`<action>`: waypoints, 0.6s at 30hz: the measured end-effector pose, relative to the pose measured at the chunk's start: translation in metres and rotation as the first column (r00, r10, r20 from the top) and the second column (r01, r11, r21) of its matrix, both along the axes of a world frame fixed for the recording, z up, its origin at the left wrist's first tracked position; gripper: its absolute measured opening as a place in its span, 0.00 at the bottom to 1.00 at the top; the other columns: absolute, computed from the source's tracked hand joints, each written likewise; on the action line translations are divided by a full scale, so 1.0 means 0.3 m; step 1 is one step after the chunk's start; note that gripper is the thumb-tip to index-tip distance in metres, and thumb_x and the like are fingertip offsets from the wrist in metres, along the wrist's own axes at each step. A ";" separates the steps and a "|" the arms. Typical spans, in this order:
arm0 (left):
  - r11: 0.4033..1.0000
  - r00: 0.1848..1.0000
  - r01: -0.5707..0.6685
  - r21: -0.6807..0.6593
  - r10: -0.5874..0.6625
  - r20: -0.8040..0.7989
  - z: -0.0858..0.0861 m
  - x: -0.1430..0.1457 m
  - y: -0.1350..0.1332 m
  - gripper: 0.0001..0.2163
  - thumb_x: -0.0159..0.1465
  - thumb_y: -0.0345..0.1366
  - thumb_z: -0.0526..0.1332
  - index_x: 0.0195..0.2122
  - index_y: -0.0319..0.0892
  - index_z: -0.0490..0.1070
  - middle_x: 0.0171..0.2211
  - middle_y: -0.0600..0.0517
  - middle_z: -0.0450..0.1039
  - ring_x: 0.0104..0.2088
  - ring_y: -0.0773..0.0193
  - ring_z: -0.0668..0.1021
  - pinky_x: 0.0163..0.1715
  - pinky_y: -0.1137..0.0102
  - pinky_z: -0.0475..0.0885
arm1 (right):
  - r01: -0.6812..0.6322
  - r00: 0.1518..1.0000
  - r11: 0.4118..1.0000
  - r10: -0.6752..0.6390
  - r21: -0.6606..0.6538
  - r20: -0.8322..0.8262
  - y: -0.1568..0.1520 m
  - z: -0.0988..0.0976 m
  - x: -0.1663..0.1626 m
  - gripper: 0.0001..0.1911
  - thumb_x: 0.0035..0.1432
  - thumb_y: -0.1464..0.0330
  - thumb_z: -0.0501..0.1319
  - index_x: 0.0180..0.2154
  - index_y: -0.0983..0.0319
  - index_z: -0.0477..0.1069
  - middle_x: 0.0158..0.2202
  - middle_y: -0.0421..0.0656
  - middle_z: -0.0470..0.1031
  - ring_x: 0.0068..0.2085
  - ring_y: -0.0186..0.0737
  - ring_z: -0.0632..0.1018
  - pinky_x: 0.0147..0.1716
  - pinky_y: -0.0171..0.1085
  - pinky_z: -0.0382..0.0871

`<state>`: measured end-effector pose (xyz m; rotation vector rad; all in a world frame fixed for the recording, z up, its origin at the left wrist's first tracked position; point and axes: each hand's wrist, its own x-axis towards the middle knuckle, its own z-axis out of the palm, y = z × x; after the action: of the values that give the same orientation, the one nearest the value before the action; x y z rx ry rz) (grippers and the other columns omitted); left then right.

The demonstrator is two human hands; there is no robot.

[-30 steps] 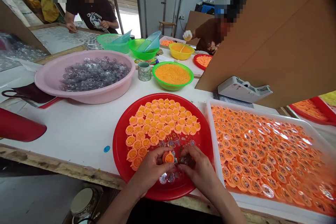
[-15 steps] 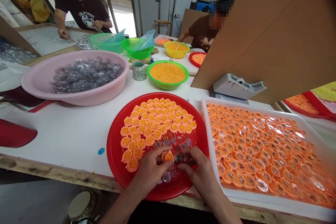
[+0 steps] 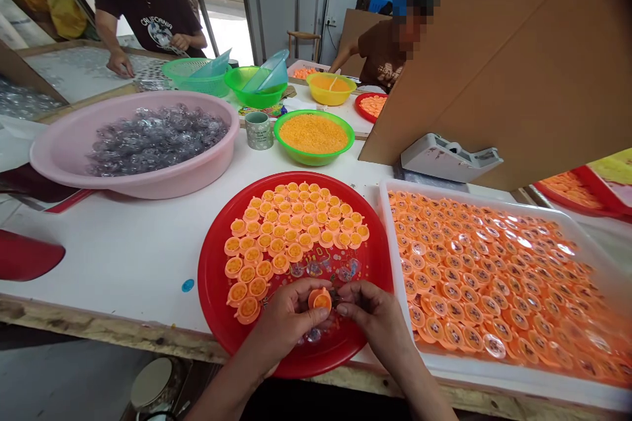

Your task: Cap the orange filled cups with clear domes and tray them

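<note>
My left hand (image 3: 291, 317) is closed round a small orange toy cup (image 3: 320, 300), its opening tilted towards me. Close against it, the fingers of my right hand (image 3: 371, 313) are pinched together beside the cup; a dark, clear bit shows at their tips, too small to name. Both hands are over the near half of a red round tray (image 3: 212, 263). Several orange cups on saucers with yellow filling (image 3: 279, 245) cover the tray's far and left part. Clear plastic domes (image 3: 313, 268) lie loose on the tray by my hands.
At right stands a white tray (image 3: 388, 243) of lidded orange cups. Behind are a green bowl of yellow granules (image 3: 313, 133), a mug (image 3: 259, 131), a pink basin (image 3: 54, 145) of clear plastic pieces and a tape dispenser (image 3: 444, 161) by a cardboard sheet (image 3: 474, 66). Two people work beyond.
My right hand has come closer to the cup, and the clear piece at its fingertips is now mostly hidden. The cup has turned slightly in my left hand. The view has shifted a little.
</note>
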<state>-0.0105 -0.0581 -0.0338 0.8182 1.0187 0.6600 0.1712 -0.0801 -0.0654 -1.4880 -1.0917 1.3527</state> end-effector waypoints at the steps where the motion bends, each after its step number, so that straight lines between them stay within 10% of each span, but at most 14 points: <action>1: 1.000 1.000 0.002 -0.005 -0.002 0.009 0.003 0.000 0.000 0.18 0.54 0.36 0.70 0.46 0.42 0.76 0.41 0.48 0.78 0.40 0.54 0.80 0.44 0.60 0.77 | 0.011 0.999 1.000 -0.012 0.020 0.036 0.000 0.005 0.000 0.06 0.47 0.69 0.68 0.31 0.59 0.77 0.28 0.39 0.77 0.32 0.39 0.76 0.34 0.36 0.70; 6: 0.999 0.998 -0.037 -0.010 0.037 0.043 0.006 0.005 -0.001 0.18 0.52 0.37 0.71 0.45 0.42 0.76 0.40 0.49 0.78 0.41 0.56 0.79 0.45 0.63 0.77 | 0.063 0.987 0.986 -0.085 0.155 0.136 -0.007 0.020 -0.019 0.02 0.49 0.69 0.68 0.29 0.58 0.78 0.31 0.41 0.77 0.34 0.40 0.77 0.36 0.37 0.71; 18: 1.000 0.998 -0.002 0.006 0.002 0.064 0.019 0.002 -0.012 0.20 0.55 0.40 0.70 0.48 0.41 0.75 0.44 0.47 0.78 0.45 0.52 0.79 0.47 0.59 0.76 | 0.003 0.951 0.998 -0.024 -0.067 -0.308 -0.019 0.062 0.002 0.12 0.43 0.66 0.74 0.27 0.62 0.74 0.24 0.39 0.77 0.27 0.33 0.75 0.30 0.31 0.69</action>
<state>-0.0097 -0.0616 -0.0279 0.7969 0.9597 0.6873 0.1717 -0.0859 -0.0467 -1.2718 -0.8420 1.5630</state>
